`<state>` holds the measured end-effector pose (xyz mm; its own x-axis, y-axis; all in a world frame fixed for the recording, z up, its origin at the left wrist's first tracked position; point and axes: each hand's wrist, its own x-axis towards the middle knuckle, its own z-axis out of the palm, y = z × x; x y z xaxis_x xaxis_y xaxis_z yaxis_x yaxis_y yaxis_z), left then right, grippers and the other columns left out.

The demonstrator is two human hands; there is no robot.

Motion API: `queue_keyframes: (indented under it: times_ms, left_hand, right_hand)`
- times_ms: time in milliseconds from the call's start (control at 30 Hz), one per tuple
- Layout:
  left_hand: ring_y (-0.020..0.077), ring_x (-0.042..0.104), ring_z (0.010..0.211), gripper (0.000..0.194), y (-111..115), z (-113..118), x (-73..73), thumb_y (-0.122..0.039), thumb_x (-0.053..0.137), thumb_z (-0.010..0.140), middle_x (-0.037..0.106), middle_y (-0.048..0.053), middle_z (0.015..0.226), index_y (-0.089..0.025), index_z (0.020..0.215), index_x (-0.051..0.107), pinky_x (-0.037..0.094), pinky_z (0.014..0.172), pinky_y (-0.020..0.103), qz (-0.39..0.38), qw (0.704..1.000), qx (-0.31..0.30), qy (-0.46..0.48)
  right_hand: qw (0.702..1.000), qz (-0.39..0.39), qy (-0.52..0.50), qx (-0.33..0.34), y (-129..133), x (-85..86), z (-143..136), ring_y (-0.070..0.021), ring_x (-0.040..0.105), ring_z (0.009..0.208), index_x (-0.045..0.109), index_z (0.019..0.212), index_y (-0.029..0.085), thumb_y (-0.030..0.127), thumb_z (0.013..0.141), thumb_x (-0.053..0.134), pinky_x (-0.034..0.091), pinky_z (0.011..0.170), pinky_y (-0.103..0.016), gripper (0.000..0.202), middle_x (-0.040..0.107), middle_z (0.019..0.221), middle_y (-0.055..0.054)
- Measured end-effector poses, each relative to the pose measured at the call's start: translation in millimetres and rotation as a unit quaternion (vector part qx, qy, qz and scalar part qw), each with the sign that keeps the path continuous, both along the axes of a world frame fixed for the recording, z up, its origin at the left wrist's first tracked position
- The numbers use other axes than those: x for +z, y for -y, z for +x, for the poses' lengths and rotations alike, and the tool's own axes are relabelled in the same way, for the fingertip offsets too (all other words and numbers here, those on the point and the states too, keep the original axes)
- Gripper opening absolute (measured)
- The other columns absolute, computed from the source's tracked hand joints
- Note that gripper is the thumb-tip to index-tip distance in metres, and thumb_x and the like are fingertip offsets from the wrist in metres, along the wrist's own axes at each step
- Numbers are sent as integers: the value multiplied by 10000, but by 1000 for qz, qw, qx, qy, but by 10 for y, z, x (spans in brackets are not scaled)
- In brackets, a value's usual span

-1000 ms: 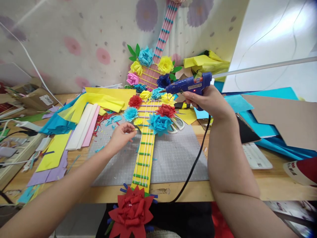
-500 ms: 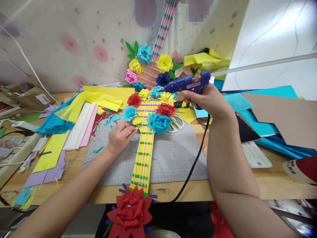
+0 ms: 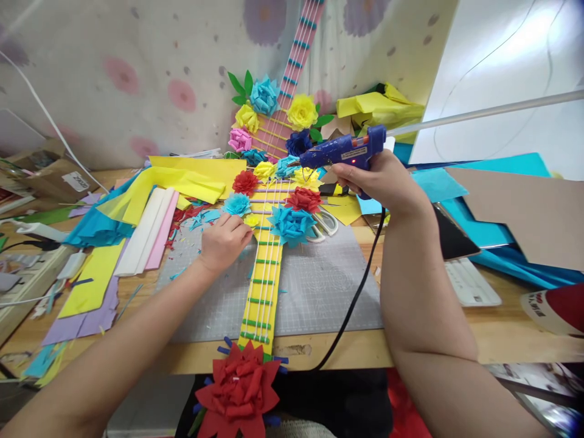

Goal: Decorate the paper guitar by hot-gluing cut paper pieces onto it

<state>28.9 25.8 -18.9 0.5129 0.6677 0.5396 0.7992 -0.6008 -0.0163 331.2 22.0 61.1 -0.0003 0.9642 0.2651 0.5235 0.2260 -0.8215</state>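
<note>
A paper guitar (image 3: 264, 271) with a yellow neck, green frets and white strings lies across the grey cutting mat (image 3: 326, 292). Red, blue and yellow paper flowers cover its body, and a large red flower (image 3: 239, 389) sits at the near end. My left hand (image 3: 227, 240) is closed at the body's left edge, fingertips beside a small yellow flower (image 3: 250, 220); what they pinch is hidden. Wrapped round the handle of a blue hot glue gun (image 3: 347, 151) is my right hand (image 3: 387, 182). Its nozzle points left above the flowers at the body's far end.
Another paper guitar, pink (image 3: 292, 73), leans against the curtain. White-handled scissors (image 3: 326, 225) lie right of the flowers. Folded crepe paper (image 3: 146, 228) and a power strip (image 3: 27, 298) are at left. Cardboard (image 3: 524, 213) and a red-and-white cup (image 3: 554, 309) stand right. The glue gun's black cord (image 3: 356, 304) crosses the mat.
My left hand has moved slightly up and closer to the small yellow flower. The glue gun stays raised in my right hand, and the view has shifted a little.
</note>
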Motion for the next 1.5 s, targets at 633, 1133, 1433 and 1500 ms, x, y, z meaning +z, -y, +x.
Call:
queue_keyframes:
  times_ms: [633,1133,1433,1500]
  left_hand:
    - [225,571,787,107,-68,44,-99,-269,538,794,624,74,765,-198,822,613,363,568,302,82,993,66,-47]
    - [283,567,945,293,-218,69,-192,-276,572,762,614,122,963,-175,1034,529,408,831,404,81,996,36,-13]
    - [256,560,914,274,-199,-20,-225,-338,548,806,617,110,939,-179,1028,535,404,813,384,90,996,20,6]
    - [254,557,908,251,-186,-17,-247,-319,547,805,616,105,923,-180,1013,538,400,812,385,93,995,20,11]
  right_hand:
    - [999,10,-31,-3,-11,-2,-2,-97,394,482,532,615,198,609,691,657,325,423,-263,437,476,537,-3]
    - [1000,9,-19,4,-6,13,-61,-118,432,522,538,634,200,592,696,650,381,466,-275,413,478,539,-8]
    - [1000,5,-28,9,1,17,-88,-110,420,519,538,638,190,578,692,656,377,461,-267,409,464,533,2]
    - [1000,5,-29,9,4,22,-94,-107,413,514,535,631,190,584,686,659,373,456,-264,417,455,525,6]
